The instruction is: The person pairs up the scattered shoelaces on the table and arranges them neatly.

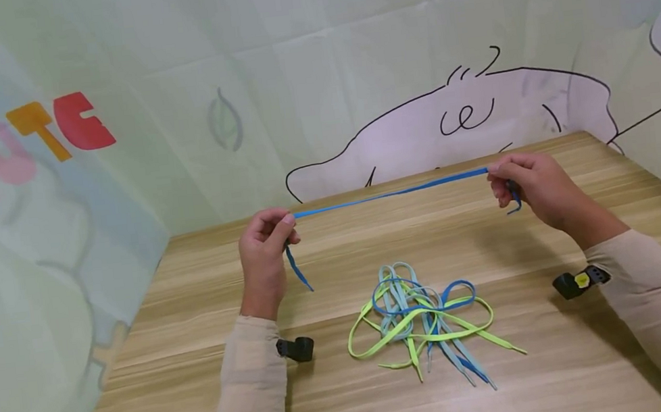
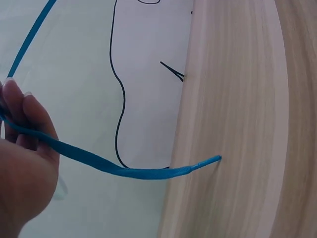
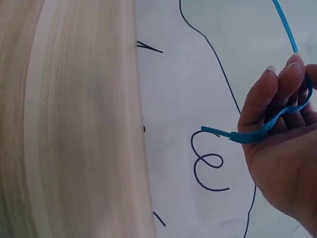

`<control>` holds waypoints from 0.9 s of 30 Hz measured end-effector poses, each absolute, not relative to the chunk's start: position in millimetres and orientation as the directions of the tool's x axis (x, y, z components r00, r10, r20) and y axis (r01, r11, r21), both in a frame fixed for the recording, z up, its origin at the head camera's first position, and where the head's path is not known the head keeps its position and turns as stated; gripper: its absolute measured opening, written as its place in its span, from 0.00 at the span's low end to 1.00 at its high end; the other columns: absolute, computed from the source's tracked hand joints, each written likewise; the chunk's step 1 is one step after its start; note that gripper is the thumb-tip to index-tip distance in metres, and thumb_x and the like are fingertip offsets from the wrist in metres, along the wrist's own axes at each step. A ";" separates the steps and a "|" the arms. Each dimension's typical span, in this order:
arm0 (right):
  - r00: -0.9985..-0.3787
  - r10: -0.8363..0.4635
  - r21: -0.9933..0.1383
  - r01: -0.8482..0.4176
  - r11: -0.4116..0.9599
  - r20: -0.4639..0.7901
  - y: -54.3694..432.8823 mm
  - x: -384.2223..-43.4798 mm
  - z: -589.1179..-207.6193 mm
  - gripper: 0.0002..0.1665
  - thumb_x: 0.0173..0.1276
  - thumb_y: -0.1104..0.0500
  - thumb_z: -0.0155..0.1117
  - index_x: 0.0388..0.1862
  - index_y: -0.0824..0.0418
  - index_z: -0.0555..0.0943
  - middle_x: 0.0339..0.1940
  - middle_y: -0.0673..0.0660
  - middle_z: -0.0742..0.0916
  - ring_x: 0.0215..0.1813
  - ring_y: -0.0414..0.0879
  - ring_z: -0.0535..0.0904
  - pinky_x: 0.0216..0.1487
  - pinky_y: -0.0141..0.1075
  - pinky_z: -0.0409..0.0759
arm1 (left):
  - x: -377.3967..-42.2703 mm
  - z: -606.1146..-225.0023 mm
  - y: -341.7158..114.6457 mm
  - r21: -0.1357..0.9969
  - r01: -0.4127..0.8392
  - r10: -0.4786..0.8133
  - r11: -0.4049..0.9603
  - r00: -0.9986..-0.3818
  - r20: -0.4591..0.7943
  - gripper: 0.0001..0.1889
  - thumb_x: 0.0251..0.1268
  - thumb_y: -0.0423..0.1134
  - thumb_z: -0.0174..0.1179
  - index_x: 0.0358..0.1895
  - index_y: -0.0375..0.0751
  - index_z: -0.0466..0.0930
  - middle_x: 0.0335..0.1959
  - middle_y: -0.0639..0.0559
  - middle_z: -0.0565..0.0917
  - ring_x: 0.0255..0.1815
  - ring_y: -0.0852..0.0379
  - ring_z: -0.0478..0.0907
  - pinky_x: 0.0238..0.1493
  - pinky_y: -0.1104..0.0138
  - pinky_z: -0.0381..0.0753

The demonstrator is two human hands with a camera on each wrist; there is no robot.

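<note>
"Blue flat lace (image 1: 438, 182) strung between two hands, is it?"

"Yes, pulled nearly straight above the desk (image 1: 198, 330), toward its far edge. The left hand (image 1: 264, 258) pinches it between thumb and bent fingers, a loose tail hanging below."

"And the right hand (image 1: 535, 189)?"

"Pinching too, fingers curled in. Its tail runs across the palm and ends in a thin tip."

"What's the texture?"

"Ribbon-like, soft-looking; part of the span shows narrower."

"And on the desk?"

"A loose tangle of laces (image 1: 443, 336), yellow-green, pale blue and blue, between the forearms, well in from the far edge. Rounded loops face that edge; most slim tips point away from it."

"The desktop?"

"Wood-grained, streaked pale brown, with a printed fabric backdrop (image 1: 323, 84) behind the far edge."
</note>
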State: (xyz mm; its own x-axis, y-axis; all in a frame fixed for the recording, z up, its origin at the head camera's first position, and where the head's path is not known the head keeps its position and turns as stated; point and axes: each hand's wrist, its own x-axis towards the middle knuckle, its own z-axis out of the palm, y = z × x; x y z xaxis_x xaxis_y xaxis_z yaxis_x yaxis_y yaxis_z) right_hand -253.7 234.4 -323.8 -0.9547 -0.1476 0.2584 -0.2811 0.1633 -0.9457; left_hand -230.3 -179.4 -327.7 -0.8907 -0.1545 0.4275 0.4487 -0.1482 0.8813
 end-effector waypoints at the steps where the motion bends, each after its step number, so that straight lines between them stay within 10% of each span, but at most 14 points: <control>1: -0.956 -0.148 -0.950 -0.276 0.146 0.255 234.9 -254.8 -324.4 0.24 0.79 0.52 0.56 0.36 0.75 0.76 0.25 0.55 0.79 0.27 0.47 0.75 0.32 0.36 0.81 | -231.7 -328.6 -180.2 0.889 0.435 -0.156 -0.145 -0.897 0.413 0.03 0.68 0.30 0.63 0.41 0.34 0.80 0.30 0.51 0.78 0.26 0.58 0.77 0.33 0.69 0.80; 27: -0.990 -0.036 -0.988 -0.139 0.061 0.137 245.0 -264.4 -332.5 0.17 0.79 0.52 0.56 0.36 0.59 0.86 0.24 0.52 0.80 0.26 0.42 0.76 0.31 0.33 0.81 | -250.8 -335.9 -180.8 0.956 0.277 -0.216 -0.101 -0.944 0.250 0.06 0.69 0.32 0.63 0.43 0.32 0.80 0.30 0.51 0.78 0.26 0.59 0.78 0.36 0.69 0.82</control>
State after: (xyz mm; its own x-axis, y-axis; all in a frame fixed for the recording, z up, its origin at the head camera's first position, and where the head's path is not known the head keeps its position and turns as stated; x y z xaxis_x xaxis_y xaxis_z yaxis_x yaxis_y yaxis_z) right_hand -264.4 245.0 -332.5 -0.9898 -0.0363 0.1374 -0.1394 0.0606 -0.9884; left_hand -250.8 -180.8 -335.9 -0.9438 -0.2157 0.2502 0.2765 -0.1012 0.9557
